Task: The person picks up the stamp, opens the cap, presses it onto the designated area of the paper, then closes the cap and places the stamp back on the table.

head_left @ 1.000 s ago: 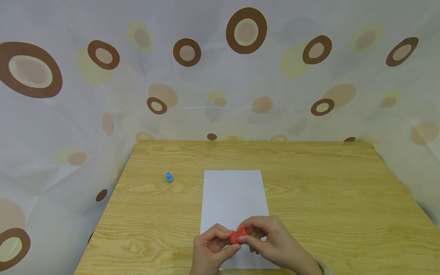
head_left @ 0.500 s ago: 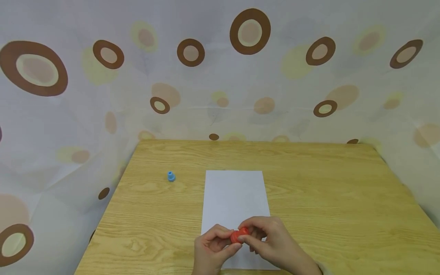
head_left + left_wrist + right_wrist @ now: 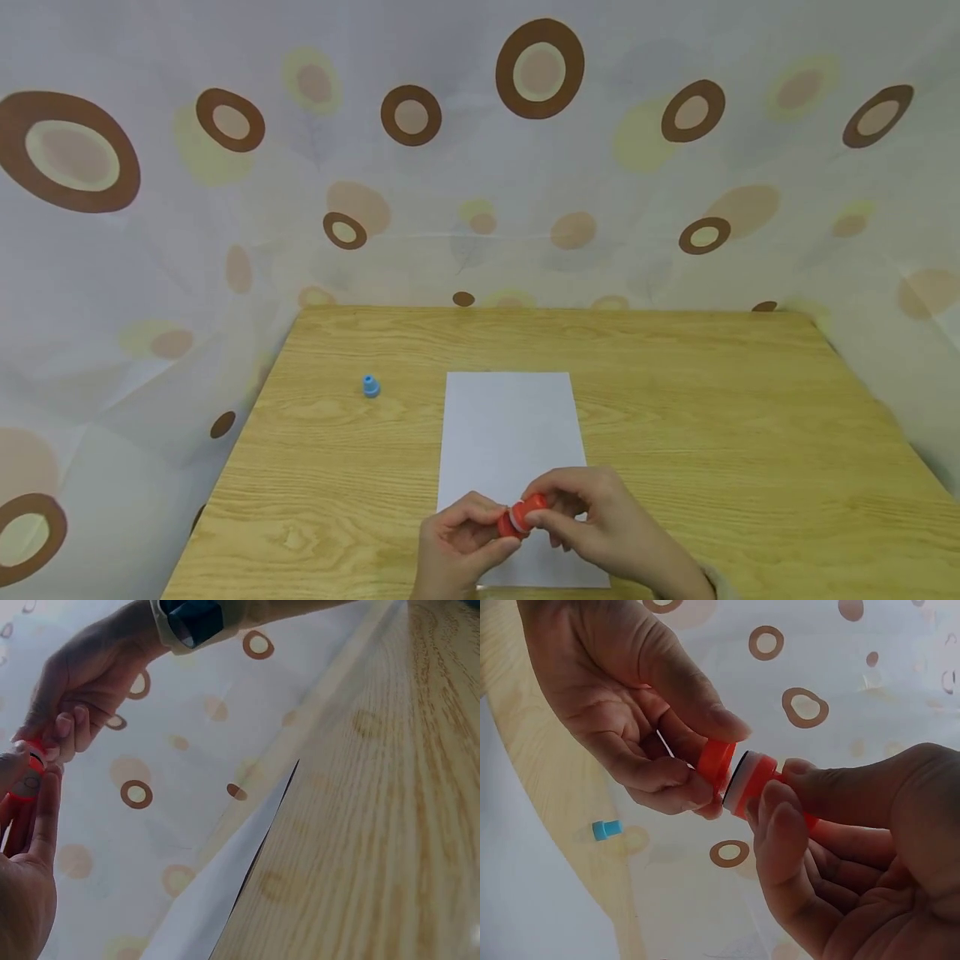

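Observation:
Over the lower part of a white paper sheet (image 3: 510, 433), both hands meet at a small red stamp. My left hand (image 3: 459, 542) pinches a red cap (image 3: 716, 765) between thumb and fingers. The thumb and fingertips of my right hand (image 3: 600, 521) grip the stamp's red body (image 3: 759, 780). Its white band and dark-edged end face the cap, and a narrow gap shows between them in the right wrist view. Both pieces tilt, held above the paper. In the left wrist view, fingers partly cover the red pieces.
A small blue piece of similar shape (image 3: 371, 387) stands on the wooden table (image 3: 712, 433), left of the paper. A pale curtain with brown rings (image 3: 645, 250) surrounds the table's back and sides. A dark device (image 3: 193, 621) is strapped to my right wrist.
The red cap and stamp body, joined earlier, now stand slightly apart, with the white band showing between them. My right hand has shifted a little to the right and up.

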### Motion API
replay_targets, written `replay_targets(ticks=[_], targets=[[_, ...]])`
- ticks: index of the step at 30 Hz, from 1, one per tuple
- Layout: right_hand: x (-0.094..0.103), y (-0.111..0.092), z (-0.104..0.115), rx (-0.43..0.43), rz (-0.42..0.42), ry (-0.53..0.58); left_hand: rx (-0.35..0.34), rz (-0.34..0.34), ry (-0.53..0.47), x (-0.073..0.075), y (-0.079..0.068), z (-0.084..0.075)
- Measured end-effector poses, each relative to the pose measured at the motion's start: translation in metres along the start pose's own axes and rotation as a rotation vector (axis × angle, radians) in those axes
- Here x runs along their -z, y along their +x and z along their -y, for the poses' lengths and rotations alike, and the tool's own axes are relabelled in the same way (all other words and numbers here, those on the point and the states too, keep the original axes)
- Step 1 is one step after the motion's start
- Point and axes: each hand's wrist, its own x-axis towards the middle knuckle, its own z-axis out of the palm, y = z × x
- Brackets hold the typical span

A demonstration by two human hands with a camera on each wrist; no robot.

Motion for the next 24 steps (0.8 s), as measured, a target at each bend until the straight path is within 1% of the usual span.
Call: replay_targets(ticks=[6,10,14,17,20,24], targets=[[0.003,0.005,0.001,0.039,-0.017,-0.021,0.059,-0.074,0.001,-0.004,-0.001,0.000],[0.007,0.012,0.002,0.050,-0.054,-0.065,0.076,-0.088,0.016,-0.004,-0.004,0.000],[0.011,0.024,0.000,0.084,-0.105,-0.187,0.185,-0.114,0.074,-0.003,-0.006,0.000],[0.014,0.037,-0.005,0.077,-0.123,-0.260,0.274,-0.119,0.120,0.000,-0.008,0.000],[0.016,0.050,-0.013,0.047,-0.128,-0.309,0.317,-0.101,0.133,0.005,-0.009,0.000],[0.017,0.067,-0.027,0.032,-0.144,-0.372,0.407,-0.103,0.120,0.010,-0.008,0.000]])
